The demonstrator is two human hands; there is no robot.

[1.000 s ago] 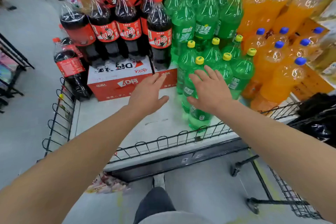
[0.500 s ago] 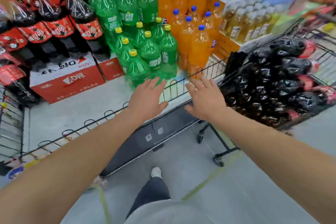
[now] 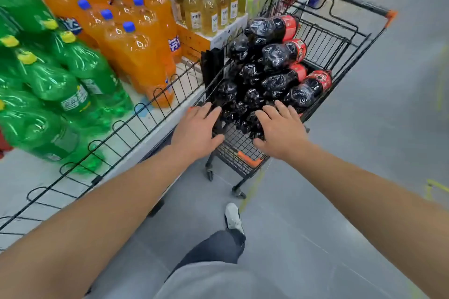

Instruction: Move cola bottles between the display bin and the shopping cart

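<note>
A black wire shopping cart [image 3: 340, 39] with orange corner trim stands right of the display bin [image 3: 116, 128]. Several cola bottles [image 3: 274, 56] with red labels lie piled on their sides inside it, bases toward me. My left hand [image 3: 196, 131] hovers at the cart's near left corner with fingers straight and spread, holding nothing. My right hand [image 3: 281, 128] reaches over the cart's near end, fingers straight, just above the nearest bottle bases. Whether it touches them I cannot tell.
Green soda bottles [image 3: 60, 85] and orange soda bottles [image 3: 136, 41] stand in the wire-edged bin at left. Pale tea bottles [image 3: 209, 5] sit on a shelf behind. Grey floor [image 3: 364, 153] lies right of the cart. My foot [image 3: 233, 217] is below it.
My view has swung right, from the cola and green bottles in the bin to the cart. Both hands have moved from over the bin's railing to the cart's near end.
</note>
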